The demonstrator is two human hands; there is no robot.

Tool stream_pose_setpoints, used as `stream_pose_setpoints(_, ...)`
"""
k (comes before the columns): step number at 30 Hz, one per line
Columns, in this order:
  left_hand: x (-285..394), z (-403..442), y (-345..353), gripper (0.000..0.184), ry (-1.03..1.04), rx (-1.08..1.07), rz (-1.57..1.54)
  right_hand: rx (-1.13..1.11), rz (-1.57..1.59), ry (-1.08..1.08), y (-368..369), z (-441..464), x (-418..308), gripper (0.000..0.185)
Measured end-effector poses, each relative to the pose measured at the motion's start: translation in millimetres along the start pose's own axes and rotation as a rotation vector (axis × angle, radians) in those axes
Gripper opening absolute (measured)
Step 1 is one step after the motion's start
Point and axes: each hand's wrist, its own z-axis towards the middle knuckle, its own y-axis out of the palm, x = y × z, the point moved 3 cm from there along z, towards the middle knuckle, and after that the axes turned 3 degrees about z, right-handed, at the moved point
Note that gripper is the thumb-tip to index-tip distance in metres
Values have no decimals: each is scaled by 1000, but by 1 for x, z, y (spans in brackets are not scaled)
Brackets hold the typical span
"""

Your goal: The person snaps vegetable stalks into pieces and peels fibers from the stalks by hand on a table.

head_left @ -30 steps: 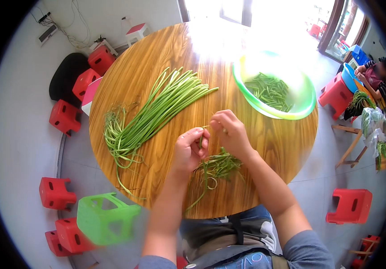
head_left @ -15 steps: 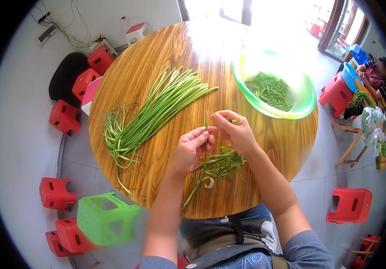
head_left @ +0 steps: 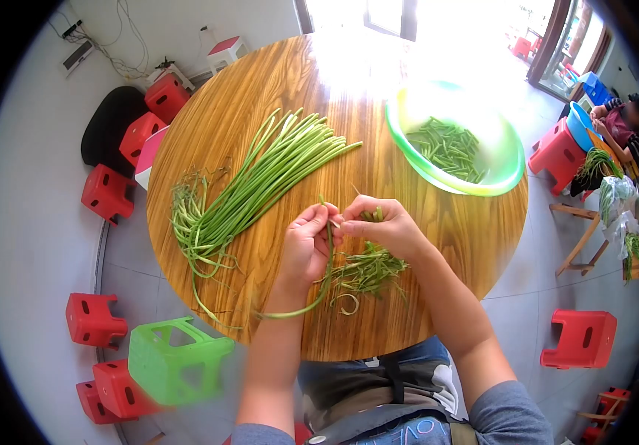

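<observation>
My left hand is closed around a long green stem, whose lower part curves down across my left wrist. My right hand is closed on short green pieces, with its fingertips close beside the left fingers. Below the hands lies a pile of thin green scraps, with a pale curl near it. A big bundle of long green stems rests to the left on the round table. At the back right, a green-rimmed bowl holds many short cut pieces.
The round wooden table fills the middle. Red stools and a green stool stand at the left, another red stool at the right. Far right, a person sits by a blue basin.
The stem in my left hand has swung from hanging over the scraps to curving left over my wrist. My right hand has moved slightly down.
</observation>
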Motion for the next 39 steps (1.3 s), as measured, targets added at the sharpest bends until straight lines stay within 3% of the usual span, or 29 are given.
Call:
stream_pose_setpoints(4, 5, 8, -18, 22, 68, 198, -199, -48, 147, 285, -1, -9, -15, 10)
stream_pose_setpoints(6, 14, 3, -21, 22, 55, 106, -244, -85, 129, 368, -7, -10, -11, 11)
stream_pose_setpoints(12, 13, 0, -17, 28, 33, 14, -18, -225, -486, 44, -4, -2, 2, 17)
stream_pose_setpoints(14, 12, 1, -12, 29, -21, -22, -225, -166, -544, 285, -6, -3, 0, 17)
stream_pose_setpoints(15, 13, -1, -9, 28, -8, 8, -140, -136, -571, 406, -7, -4, 0, 18)
stream_pose_setpoints(18, 18, -8, 4, 28, 5, 28, -1, 2, -489, 54, -9, -3, 1, 19)
stream_pose_setpoints(21, 17, -9, 8, 27, -30, -72, -68, -45, -583, 219, -13, -2, 1, 17)
stream_pose_setpoints(27, 12, -8, 7, 18, -64, -43, -100, 28, -485, 119, -14, -1, -1, 19)
stream_pose_setpoints(30, 11, -6, 5, 15, -57, -52, -117, 31, -492, 227, -16, -1, 2, 23)
stream_pose_setpoints(34, 10, -9, 11, 16, -76, -37, -40, 190, -253, 203, -14, 0, -7, 32)
stream_pose_setpoints(37, 3, -8, 20, 18, -137, -101, 59, 169, -126, 85, -6, 3, -1, 23)
stream_pose_setpoints(39, -1, -8, 22, 19, -175, -153, 112, 181, 55, 197, -1, 0, -5, 20)
